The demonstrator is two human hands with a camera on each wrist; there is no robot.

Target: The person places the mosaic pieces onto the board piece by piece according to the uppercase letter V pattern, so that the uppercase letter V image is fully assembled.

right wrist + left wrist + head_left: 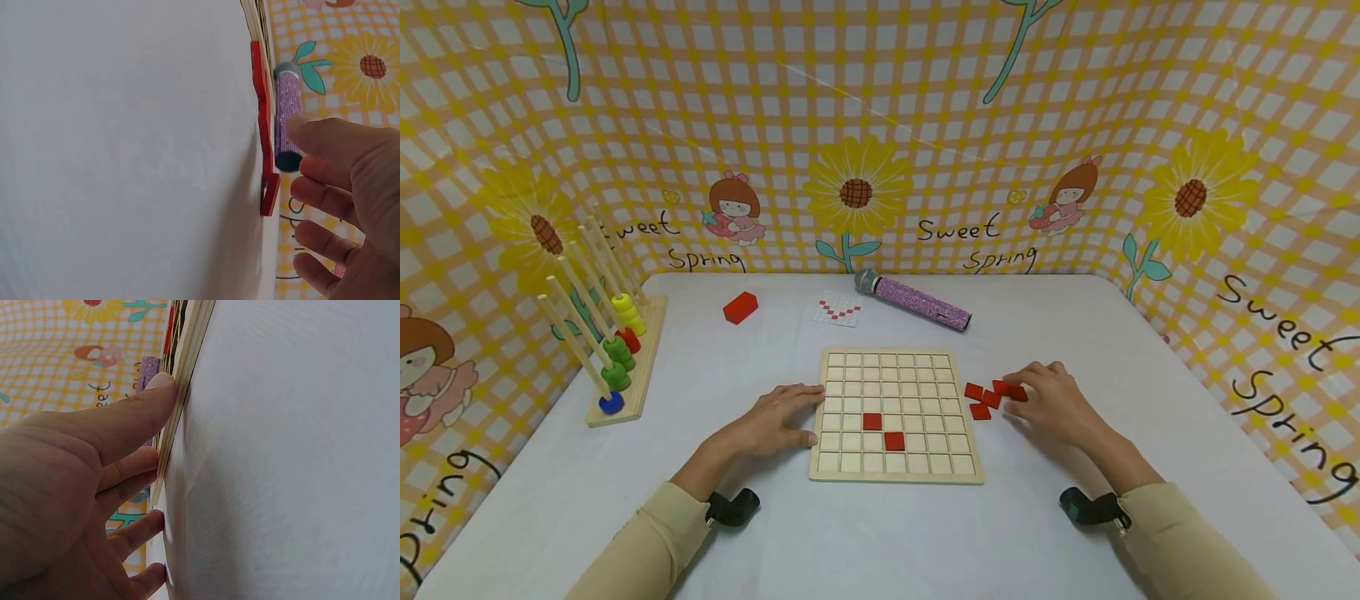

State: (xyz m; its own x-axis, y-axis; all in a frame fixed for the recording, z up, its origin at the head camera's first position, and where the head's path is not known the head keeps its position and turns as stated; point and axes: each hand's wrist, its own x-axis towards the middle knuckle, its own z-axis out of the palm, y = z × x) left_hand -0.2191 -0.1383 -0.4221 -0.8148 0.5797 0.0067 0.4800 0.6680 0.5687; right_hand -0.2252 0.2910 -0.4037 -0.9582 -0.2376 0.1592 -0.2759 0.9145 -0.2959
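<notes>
A square wooden grid board [846, 388] lies flat in the middle of the table, with one red tile [872, 422] and a second red tile [894, 442] in its lower cells. My left hand [773, 421] steadies the board's left side, thumb and fingertips at its edge. In the left wrist view the thumb [134, 415] lies against the layered wooden rim. Loose red tiles [980, 411] are scattered just right of the board, several in all. Over them hovers my right hand [1054, 404], fingers loosely bent. One tile [270, 195] tilts on the others near its fingertips, not gripped.
Behind the board lie a glittery purple microphone [921, 302], a small pattern card [837, 309] and a red block [741, 307]. A wooden peg stand [651, 350] with coloured beads stands at the left. Patterned cloth [880, 108] walls the back and sides.
</notes>
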